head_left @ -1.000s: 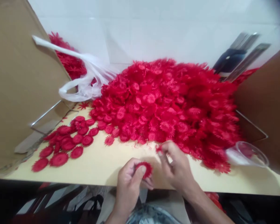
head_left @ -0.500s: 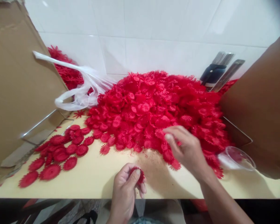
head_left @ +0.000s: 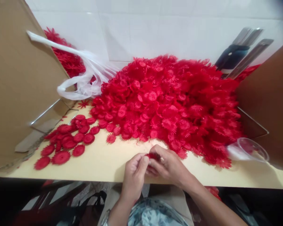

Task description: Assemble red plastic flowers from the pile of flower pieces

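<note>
Left hand (head_left: 135,172) and right hand (head_left: 168,166) brought together at the near edge of the pale yellow tabletop (head_left: 101,163), fingertips meeting, both pinching one small red plastic flower piece (head_left: 152,156), mostly hidden between thumbs and fingers. Just beyond the hands, a large heap of red plastic daisy-shaped flower heads (head_left: 169,103), filling the middle and right of the tabletop up to the white tiled wall (head_left: 155,28). To the left, well apart from the hands, a loose cluster of flat red round flower discs (head_left: 66,141) lying on the tabletop. Behind that, a white plastic bag (head_left: 85,80) with more red pieces inside, leaning by a brown cardboard panel (head_left: 19,81). On the right, another brown cardboard panel (head_left: 271,100), with a clear plastic cup (head_left: 252,150) lying on its side at the foot of the heap. Dark-handled metal tools (head_left: 238,55) propped against the wall at the far right.
</note>
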`<state>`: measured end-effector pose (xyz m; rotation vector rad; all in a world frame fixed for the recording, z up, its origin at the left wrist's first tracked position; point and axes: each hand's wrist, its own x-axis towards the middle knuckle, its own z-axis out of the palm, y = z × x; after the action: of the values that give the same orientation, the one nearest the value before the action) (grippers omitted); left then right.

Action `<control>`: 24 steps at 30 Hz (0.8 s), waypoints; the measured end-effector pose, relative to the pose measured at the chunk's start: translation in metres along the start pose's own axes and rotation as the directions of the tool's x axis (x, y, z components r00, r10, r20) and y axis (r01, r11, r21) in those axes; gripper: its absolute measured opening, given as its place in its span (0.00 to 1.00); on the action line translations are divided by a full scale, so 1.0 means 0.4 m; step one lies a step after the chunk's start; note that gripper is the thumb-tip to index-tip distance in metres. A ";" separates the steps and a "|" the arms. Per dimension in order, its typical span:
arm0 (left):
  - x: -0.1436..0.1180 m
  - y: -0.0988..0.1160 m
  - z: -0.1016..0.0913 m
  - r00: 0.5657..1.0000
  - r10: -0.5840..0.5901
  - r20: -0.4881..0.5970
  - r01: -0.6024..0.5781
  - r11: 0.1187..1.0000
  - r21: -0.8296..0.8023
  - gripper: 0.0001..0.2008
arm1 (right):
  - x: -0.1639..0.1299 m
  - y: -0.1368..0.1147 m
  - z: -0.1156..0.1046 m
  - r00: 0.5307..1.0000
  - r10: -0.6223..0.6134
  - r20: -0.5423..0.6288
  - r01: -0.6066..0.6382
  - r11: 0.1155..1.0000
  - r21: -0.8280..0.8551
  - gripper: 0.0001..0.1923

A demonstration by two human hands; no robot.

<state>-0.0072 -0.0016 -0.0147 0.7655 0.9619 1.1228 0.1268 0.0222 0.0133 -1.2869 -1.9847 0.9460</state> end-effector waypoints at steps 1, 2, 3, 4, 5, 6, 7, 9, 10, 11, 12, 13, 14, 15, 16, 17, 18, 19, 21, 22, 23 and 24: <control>-0.003 -0.001 -0.001 1.000 -0.007 0.027 0.008 1.000 -0.007 0.11 | -0.001 0.003 0.000 0.999 -0.032 -0.023 0.031 0.999 -0.029 0.04; -0.006 -0.003 -0.001 0.999 -0.012 0.046 0.013 1.000 -0.016 0.10 | -0.003 0.006 0.002 0.997 -0.062 -0.052 0.059 0.997 -0.058 0.05; -0.007 -0.004 -0.001 0.999 -0.012 0.052 0.013 1.000 -0.026 0.09 | -0.004 0.009 0.005 0.993 -0.091 -0.081 0.084 0.993 -0.087 0.05; -0.009 -0.006 -0.001 0.999 -0.007 0.046 0.008 0.999 -0.031 0.09 | -0.006 0.011 0.008 0.987 -0.116 -0.110 0.102 0.987 -0.122 0.06; -0.010 -0.008 -0.001 0.999 -0.001 0.032 0.002 1.000 -0.030 0.09 | -0.007 0.013 0.013 0.981 -0.140 -0.138 0.117 0.980 -0.162 0.07; -0.010 -0.010 0.000 1.000 0.006 0.010 -0.006 1.000 -0.022 0.09 | -0.008 0.014 0.020 0.973 -0.165 -0.159 0.131 0.969 -0.208 0.07; -0.010 -0.013 -0.001 1.000 0.015 -0.018 -0.015 1.000 -0.009 0.09 | -0.009 0.015 0.027 0.966 -0.191 -0.174 0.143 0.955 -0.259 0.07; -0.009 -0.018 -0.002 0.996 0.043 -0.078 -0.041 0.999 0.024 0.08 | -0.009 0.016 0.041 0.951 -0.243 -0.192 0.158 0.914 -0.374 0.08; -0.009 -0.019 -0.002 0.992 0.064 -0.104 -0.060 0.997 0.044 0.07 | -0.008 0.016 0.048 0.944 -0.267 -0.194 0.162 0.886 -0.434 0.09; -0.008 -0.020 -0.002 0.988 0.088 -0.128 -0.080 0.995 0.064 0.07 | -0.008 0.016 0.053 0.938 -0.288 -0.191 0.163 0.855 -0.492 0.09; -0.008 -0.020 -0.002 0.983 0.109 -0.149 -0.098 0.992 0.078 0.08 | -0.008 0.015 0.058 0.934 -0.304 -0.186 0.161 0.825 -0.542 0.10; -0.007 -0.019 -0.001 0.979 0.117 -0.164 -0.105 0.991 0.080 0.08 | -0.007 0.014 0.060 0.931 -0.316 -0.182 0.159 0.801 -0.576 0.10; -0.007 -0.018 -0.001 0.978 0.107 -0.177 -0.097 0.993 0.065 0.07 | -0.007 0.013 0.061 0.927 -0.328 -0.182 0.164 0.790 -0.590 0.10; -0.008 -0.016 0.000 0.979 0.082 -0.186 -0.077 0.996 0.036 0.07 | -0.007 0.012 0.061 0.922 -0.339 -0.189 0.173 0.795 -0.581 0.10; -0.008 -0.013 0.001 0.980 0.051 -0.194 -0.053 0.999 -0.001 0.06 | -0.007 0.010 0.059 0.917 -0.345 -0.201 0.185 0.813 -0.552 0.08; -0.008 -0.011 0.001 0.980 0.027 -0.199 -0.034 0.999 -0.033 0.06 | -0.007 0.009 0.057 0.911 -0.349 -0.219 0.199 0.838 -0.508 0.06; -0.009 -0.009 0.001 0.979 0.018 -0.203 -0.029 0.998 -0.051 0.06 | -0.008 0.007 0.055 0.907 -0.351 -0.233 0.215 0.861 -0.461 0.05; -0.009 -0.007 0.000 0.978 0.025 -0.208 -0.036 0.998 -0.049 0.06 | -0.008 0.005 0.052 0.905 -0.350 -0.241 0.227 0.878 -0.421 0.04; -0.011 -0.005 -0.004 0.976 0.056 -0.211 -0.058 0.998 -0.004 0.07 | -0.009 0.002 0.047 0.913 -0.331 -0.237 0.234 0.903 -0.361 0.02; -0.012 -0.006 -0.007 0.976 0.067 -0.206 -0.064 0.998 0.024 0.08 | -0.009 0.000 0.046 0.922 -0.312 -0.230 0.229 0.917 -0.328 0.02; -0.013 -0.006 -0.010 0.978 0.072 -0.197 -0.063 0.997 0.050 0.08 | -0.010 -0.001 0.044 0.934 -0.282 -0.219 0.214 0.933 -0.290 0.02; -0.015 -0.008 -0.012 0.980 0.073 -0.185 -0.060 0.996 0.071 0.09 | -0.011 -0.002 0.042 0.947 -0.247 -0.203 0.194 0.949 -0.250 0.02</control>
<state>-0.0113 -0.0081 -0.0178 0.7582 1.1423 1.2435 0.1146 0.0138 0.0040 -1.1984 -2.0399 0.4482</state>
